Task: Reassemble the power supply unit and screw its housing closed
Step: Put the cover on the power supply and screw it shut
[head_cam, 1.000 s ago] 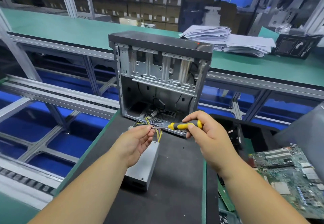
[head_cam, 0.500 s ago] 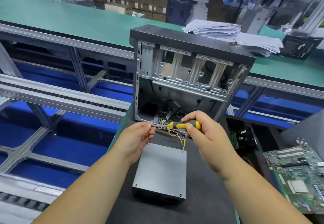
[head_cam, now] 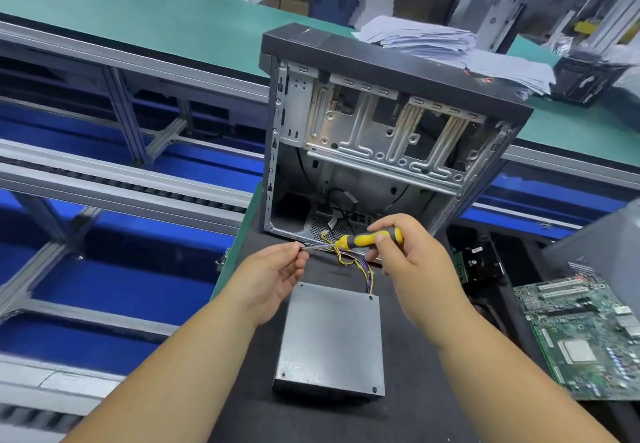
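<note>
Factory line, green benches and grey conveyor rails with blue below; you work on a dark mat [head_cam: 408, 418] at the bench end. The power supply unit [head_cam: 332, 335] lies flat on the mat just in front of you, grey housing face up, lid on. Its yellow and purple wires [head_cam: 360, 266] run out of the far right corner toward the open PC case [head_cam: 377, 137], which stands upright at the mat's far edge, side panel off, drive cage bare.

Your right hand [head_cam: 412, 262] grips the yellow-black handle of the screwdriver [head_cam: 367, 240], fingers curled around it, shaft pointing left. Your left hand [head_cam: 273, 276] pinches the shaft tip between thumb and fingertips; whether a screw sits there is too small to tell. Both hands hover above the unit's far end, not touching it.

A motherboard [head_cam: 588, 335] lies to your right. A paper stack [head_cam: 450, 51] sits on the far bench behind the case.
</note>
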Motion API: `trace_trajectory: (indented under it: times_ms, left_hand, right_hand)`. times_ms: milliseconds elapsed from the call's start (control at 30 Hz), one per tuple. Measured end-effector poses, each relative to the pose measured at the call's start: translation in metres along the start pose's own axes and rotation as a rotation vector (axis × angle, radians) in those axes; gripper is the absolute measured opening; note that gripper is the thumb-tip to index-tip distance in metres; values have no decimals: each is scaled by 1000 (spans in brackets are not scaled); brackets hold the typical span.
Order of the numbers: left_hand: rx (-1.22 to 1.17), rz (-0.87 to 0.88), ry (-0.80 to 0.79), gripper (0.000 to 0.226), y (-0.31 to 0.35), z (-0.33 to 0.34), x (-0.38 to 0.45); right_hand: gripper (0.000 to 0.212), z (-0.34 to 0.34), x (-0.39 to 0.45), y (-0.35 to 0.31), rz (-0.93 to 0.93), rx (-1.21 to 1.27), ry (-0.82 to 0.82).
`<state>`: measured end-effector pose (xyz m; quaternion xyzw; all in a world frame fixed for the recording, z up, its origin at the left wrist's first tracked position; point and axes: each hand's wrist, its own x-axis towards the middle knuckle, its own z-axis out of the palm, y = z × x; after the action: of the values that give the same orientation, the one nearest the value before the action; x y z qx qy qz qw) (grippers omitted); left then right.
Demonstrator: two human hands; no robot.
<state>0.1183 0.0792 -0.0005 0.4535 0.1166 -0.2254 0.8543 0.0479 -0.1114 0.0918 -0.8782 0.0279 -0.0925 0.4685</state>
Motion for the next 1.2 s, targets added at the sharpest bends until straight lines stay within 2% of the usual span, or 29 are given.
trace_trajectory:
  times_ms: [133, 333, 567, 633, 700, 733, 800, 867, 967, 1200]
  left_hand:
    - [26, -2, -17, 12, 0, 1, 2]
    - [9, -10, 15, 13, -1, -3, 6]
    - [11, -12, -41, 22, 0, -4, 9]
    - [177, 23, 25, 23, -1, -9, 11]
    - [502, 105, 129, 17, -3, -17, 13]
    - [671, 143, 133, 18, -4, -21, 13]
    - [920, 182, 48, 28, -9, -28, 13]
    - [1073, 192, -47, 35, -14, -31, 14]
    - [1178, 190, -100, 29, -18, -32, 15]
    - [1145, 202, -69, 23, -21, -34, 16]
  right_hand:
    - [14, 6, 4, 0, 39, 95, 72]
    - [15, 9, 4, -1, -23, -54, -8]
    - [14, 11, 9, -3, 2, -34, -7]
    - [14, 10, 12, -3, 11, -60, -2]
    - [13, 8, 18, -1, 15, -138, -24]
    - [12, 7, 20, 0, 11, -183, -52]
    - [12, 9, 25, 0, 11, -261, -121]
    - [12, 12, 28, 0, 21, -299, -181]
    - [10, 18, 32, -2, 3, -354, -234]
    - [7, 27, 38, -5, -19, -416, -260]
